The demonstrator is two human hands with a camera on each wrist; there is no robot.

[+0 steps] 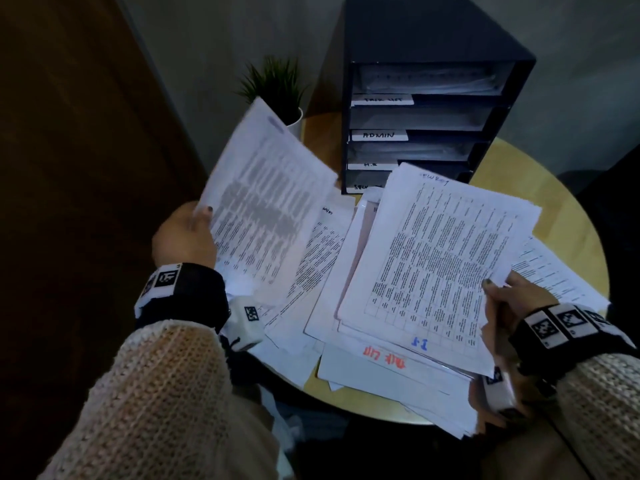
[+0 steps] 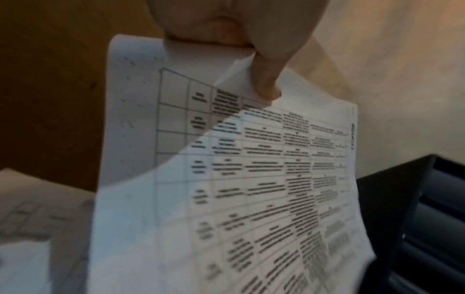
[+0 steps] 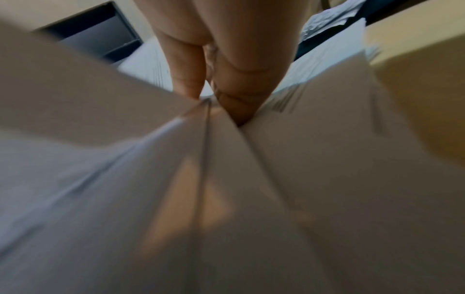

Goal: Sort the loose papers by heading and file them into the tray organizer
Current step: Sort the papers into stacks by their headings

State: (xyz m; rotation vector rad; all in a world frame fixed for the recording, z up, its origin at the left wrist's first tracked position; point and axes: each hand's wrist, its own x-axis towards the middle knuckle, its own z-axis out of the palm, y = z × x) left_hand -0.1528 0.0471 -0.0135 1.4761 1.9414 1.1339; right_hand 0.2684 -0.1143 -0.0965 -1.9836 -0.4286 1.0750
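Hands each gripping a printed sheet over the paper pile.

Left hand [image 1: 187,233] pinches one table-printed sheet [image 1: 266,206] by its edge and holds it tilted up above the table [image 1: 568,202]; its handwritten heading is too blurred to read. Right hand [image 1: 509,306] grips the near corner of another sheet [image 1: 440,254], thumb on top, lifting it off the loose papers [image 1: 391,372] heaped across the round table. Just behind the pile stands the black tray organizer [image 1: 429,109], its labelled trays already carrying papers, one label reading ADMIN [image 1: 378,135]. Left of it sits a small potted plant [image 1: 277,88].
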